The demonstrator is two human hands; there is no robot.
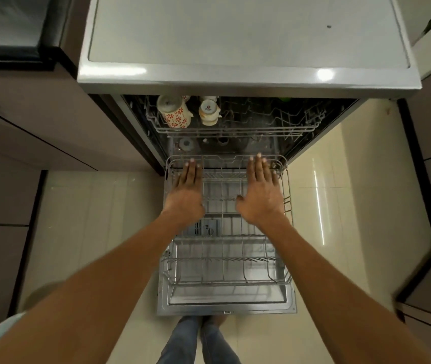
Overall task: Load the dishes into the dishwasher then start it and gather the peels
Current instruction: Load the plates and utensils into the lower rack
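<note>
left hand (186,190) flat, fingers straight | right hand (261,191) flat, fingers spread | both over lower rack (224,261) | two mugs (175,111) in upper rack (261,130)

The lower rack (226,271) rests on the open door (226,307); the upper rack (235,130) carries two upturned mugs (176,112).

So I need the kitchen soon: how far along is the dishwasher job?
Early. Done: the door is down and two mugs sit upturned in the top rack. In hand: the left hand and right hand lie flat over the bottom rack, which is pulled out and holds nothing. Left: more dishes, shutting the door, starting, peels; none in view.
</note>
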